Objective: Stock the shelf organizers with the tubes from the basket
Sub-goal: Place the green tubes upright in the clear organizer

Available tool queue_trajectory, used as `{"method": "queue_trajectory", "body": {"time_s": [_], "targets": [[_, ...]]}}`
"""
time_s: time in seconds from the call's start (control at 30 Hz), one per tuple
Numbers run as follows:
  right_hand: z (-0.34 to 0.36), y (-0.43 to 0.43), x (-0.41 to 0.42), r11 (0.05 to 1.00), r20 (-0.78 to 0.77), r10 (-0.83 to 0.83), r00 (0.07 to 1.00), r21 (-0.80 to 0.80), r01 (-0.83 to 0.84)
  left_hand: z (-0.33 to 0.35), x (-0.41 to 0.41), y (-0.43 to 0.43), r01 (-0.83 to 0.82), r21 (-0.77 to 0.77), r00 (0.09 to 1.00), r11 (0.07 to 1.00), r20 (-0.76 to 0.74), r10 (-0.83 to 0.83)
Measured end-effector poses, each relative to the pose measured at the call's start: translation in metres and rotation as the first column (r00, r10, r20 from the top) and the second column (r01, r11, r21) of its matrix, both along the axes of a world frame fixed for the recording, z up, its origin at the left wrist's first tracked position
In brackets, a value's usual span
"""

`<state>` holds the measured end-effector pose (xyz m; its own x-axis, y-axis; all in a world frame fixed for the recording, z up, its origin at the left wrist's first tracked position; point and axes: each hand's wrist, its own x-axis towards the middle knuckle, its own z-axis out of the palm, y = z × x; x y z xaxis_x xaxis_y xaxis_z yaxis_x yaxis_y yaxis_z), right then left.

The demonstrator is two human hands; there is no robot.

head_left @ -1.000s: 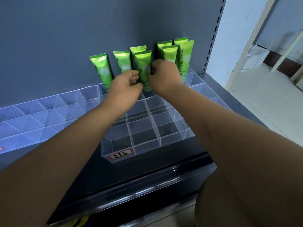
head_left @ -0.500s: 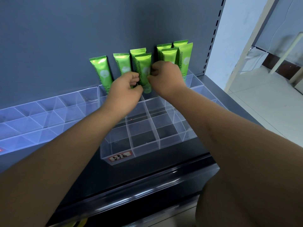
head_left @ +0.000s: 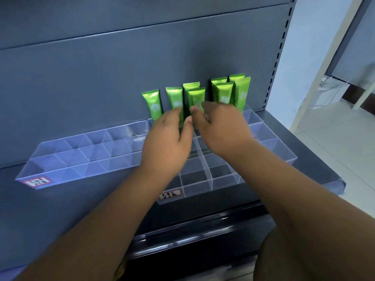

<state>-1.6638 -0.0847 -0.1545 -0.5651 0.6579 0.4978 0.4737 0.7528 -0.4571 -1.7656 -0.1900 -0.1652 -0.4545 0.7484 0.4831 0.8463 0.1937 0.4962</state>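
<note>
Left hand (head_left: 168, 138) and right hand (head_left: 221, 130): fingers (head_left: 175, 113) loose, holding nothing, just beside green plastic tubes (head_left: 241, 94) upright in far cells of right clear acrylic organizer (head_left: 223, 183). Risk: pulling back clips near-middle tube (head_left: 196, 98), topples neighbours.

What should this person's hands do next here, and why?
Probably draw both hands back to fetch another tube. The left hand and right hand look loosened, fingers spread, by the front middle Chamomile tube, which stands upright in the clear organizer. Many compartments lie bare; the basket is out of view.
</note>
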Motion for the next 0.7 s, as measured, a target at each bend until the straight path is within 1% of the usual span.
{"method": "queue_trajectory", "body": {"time_s": [0.07,0.17,0.27,0.37,0.43,0.5,0.6,0.7], "targets": [[0.001,-0.021,-0.004,0.998,-0.032,0.033,0.999,0.052,-0.032,0.006,-0.001,-0.017,-0.038,-0.017,0.996,0.999,-0.080,0.036],[0.006,-0.052,-0.014,0.998,-0.153,-0.001,0.988,0.065,0.011,0.015,-0.008,-0.048,-0.091,-0.070,0.965,0.993,-0.251,0.071],[0.014,-0.090,-0.028,0.999,-0.206,0.015,0.979,0.039,-0.007,0.027,-0.018,-0.084,-0.177,-0.049,0.938,0.983,-0.310,0.153],[0.022,-0.134,-0.042,0.993,-0.180,0.119,0.976,-0.005,-0.122,0.039,-0.030,-0.137,-0.318,-0.056,0.888,0.946,-0.367,0.277],[0.025,-0.167,-0.053,0.971,-0.129,0.230,0.964,-0.037,-0.237,0.042,-0.038,-0.182,-0.430,-0.049,0.842,0.901,-0.381,0.381],[0.028,-0.204,-0.066,0.936,-0.072,0.348,0.935,-0.033,-0.351,0.042,-0.045,-0.232,-0.537,-0.041,0.798,0.842,-0.349,0.492],[0.029,-0.267,-0.091,0.856,-0.028,0.517,0.856,0.002,-0.517,0.036,-0.051,-0.309,-0.679,-0.056,0.706,0.732,-0.323,0.630],[0.024,-0.341,-0.115,0.774,-0.029,0.634,0.773,0.018,-0.633,0.024,-0.049,-0.391,-0.803,-0.067,0.582,0.592,-0.306,0.754]]}}
